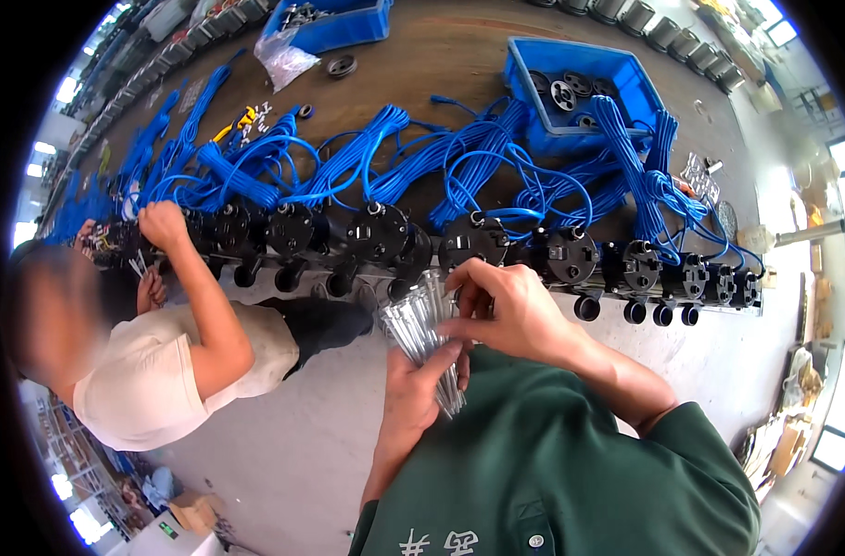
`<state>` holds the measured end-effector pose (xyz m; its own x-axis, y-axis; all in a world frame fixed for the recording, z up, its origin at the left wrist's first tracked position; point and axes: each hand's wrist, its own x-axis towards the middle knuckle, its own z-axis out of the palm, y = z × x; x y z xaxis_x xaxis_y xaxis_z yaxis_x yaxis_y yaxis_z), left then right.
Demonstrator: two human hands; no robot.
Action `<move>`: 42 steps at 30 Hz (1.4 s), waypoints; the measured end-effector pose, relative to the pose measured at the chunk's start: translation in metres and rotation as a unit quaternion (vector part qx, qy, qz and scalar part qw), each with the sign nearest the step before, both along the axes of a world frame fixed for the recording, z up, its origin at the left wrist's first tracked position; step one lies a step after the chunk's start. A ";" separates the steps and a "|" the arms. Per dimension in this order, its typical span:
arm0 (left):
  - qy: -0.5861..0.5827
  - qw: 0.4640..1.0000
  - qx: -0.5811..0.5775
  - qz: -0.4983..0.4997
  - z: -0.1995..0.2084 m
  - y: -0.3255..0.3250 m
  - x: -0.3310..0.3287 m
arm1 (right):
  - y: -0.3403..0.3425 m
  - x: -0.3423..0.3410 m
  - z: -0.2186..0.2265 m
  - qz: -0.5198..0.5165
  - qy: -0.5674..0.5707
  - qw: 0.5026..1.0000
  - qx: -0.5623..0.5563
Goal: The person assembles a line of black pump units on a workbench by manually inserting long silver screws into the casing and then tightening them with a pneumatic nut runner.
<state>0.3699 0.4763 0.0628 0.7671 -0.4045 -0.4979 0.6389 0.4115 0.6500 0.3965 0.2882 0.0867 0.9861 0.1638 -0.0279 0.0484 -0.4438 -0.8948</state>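
A bundle of long, thin silver bolts fans out in front of my chest. My left hand is wrapped round the lower part of it. At the upper right of the bundle, the curled fingers and thumb of my right hand pinch at the bolts; which ones they grip is partly hidden. Just beyond my hands stands a black round housing, one of a row along the table edge. Another black housing stands to its left, with screw heads showing on its face.
Coiled blue cables lie behind the housings across the brown table. A blue bin holds black round parts; another blue bin holds small metal parts. At left, a co-worker in a light shirt handles similar bolts and reaches to the row.
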 end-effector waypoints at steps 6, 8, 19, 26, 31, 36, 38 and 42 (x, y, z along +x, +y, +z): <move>0.039 0.999 -0.024 -0.007 -0.006 0.013 -0.007 | 0.004 0.001 -0.012 0.061 0.111 0.988 0.084; 0.054 0.998 -0.039 -0.003 -0.011 0.014 -0.008 | 0.004 0.003 -0.010 0.060 0.138 0.985 0.081; 0.105 0.992 -0.032 0.057 -0.025 0.026 -0.016 | -0.006 0.019 -0.012 -0.035 0.119 0.975 0.186; 0.062 0.991 -0.073 0.093 -0.034 0.040 -0.018 | -0.033 0.100 -0.025 -0.129 -0.141 0.981 -0.033; 0.041 0.988 -0.099 0.111 -0.027 0.045 -0.023 | -0.025 0.111 -0.037 -0.110 -0.193 0.969 -0.112; 0.039 0.986 -0.111 0.117 -0.025 0.044 -0.024 | -0.028 0.108 -0.030 -0.059 -0.183 0.969 -0.155; 0.033 0.986 -0.114 0.119 -0.022 0.046 -0.024 | -0.024 0.103 -0.026 0.010 -0.203 0.951 -0.235; -0.002 0.984 -0.140 0.108 -0.020 0.046 -0.023 | -0.008 0.085 -0.013 0.054 -0.320 0.854 -0.407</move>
<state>0.3474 0.5222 0.0430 0.8525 -0.3517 -0.3866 0.5136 0.7012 0.4946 0.4813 0.2805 0.0733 0.8224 0.4378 0.3633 0.4917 -0.8682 -0.0668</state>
